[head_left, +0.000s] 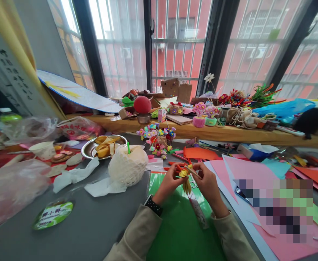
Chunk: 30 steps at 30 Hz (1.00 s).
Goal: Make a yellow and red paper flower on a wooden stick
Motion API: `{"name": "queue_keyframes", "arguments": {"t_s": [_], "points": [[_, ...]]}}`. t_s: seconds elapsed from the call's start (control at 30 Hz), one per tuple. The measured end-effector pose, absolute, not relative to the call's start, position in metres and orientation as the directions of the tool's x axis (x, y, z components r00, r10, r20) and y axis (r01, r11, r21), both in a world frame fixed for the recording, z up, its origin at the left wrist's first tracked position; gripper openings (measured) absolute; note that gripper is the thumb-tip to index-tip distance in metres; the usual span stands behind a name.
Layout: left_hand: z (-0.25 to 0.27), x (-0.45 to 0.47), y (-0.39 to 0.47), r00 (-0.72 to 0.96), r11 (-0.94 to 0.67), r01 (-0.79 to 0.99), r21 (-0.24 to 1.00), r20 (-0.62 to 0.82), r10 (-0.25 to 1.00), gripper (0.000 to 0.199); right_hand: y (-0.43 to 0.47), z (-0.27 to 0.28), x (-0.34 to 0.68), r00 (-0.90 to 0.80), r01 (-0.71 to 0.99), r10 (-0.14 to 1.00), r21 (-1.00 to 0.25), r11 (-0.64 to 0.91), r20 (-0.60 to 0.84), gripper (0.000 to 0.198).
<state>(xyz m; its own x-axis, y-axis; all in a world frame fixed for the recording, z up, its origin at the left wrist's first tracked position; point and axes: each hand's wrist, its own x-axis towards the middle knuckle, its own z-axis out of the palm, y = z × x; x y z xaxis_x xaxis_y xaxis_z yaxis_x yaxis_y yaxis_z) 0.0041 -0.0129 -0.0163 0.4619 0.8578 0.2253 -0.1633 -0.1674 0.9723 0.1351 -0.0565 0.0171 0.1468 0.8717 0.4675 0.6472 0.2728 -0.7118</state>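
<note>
Over a green sheet (183,232), my left hand (167,184) pinches a small crumpled yellow piece (184,172), paper-like and shaped somewhat like a flower. My right hand (210,186) is closed on a thin pale stick (193,171) whose tip meets the yellow piece. Yellow strips (187,187) hang below between the hands. White-handled scissors (193,183) lie partly hidden behind my right fingers. A narrow clear packet (198,212) rests on the green sheet beneath.
Left of my hands stand a net-wrapped white coconut (128,166) with a green straw and a metal bowl (84,150) of banana peels. Colourful craft flowers (159,139) stand ahead. Pink paper (246,170) covers the right side. A crowded ledge (183,133) runs below the windows.
</note>
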Motion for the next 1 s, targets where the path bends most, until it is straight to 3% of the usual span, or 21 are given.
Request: {"name": "queue_keyframes", "arguments": {"t_s": [0.37, 0.5, 0.7, 1.0], "points": [[0.009, -0.004, -0.026, 0.497, -0.084, -0.240, 0.967, 0.197, 0.845, 0.044, -0.057, 0.017, 0.138, 0.041, 0.630, 0.890, -0.703, 0.330, 0.454, 0.009], [0.015, -0.004, -0.026, 0.378, -0.154, -0.199, 0.968, 0.221, 0.899, 0.028, -0.058, 0.016, 0.138, -0.008, 0.644, 0.879, -0.669, 0.370, 0.477, 0.010], [0.013, -0.006, -0.026, 0.394, -0.275, -0.097, 0.956, 0.291, 0.872, 0.024, -0.061, 0.017, 0.136, -0.039, 0.672, 0.847, -0.613, 0.415, 0.530, 0.012], [0.013, -0.008, -0.023, 0.428, -0.316, -0.039, 0.948, 0.302, 0.852, 0.021, -0.060, 0.018, 0.138, -0.056, 0.670, 0.861, -0.621, 0.407, 0.505, 0.011]]}}
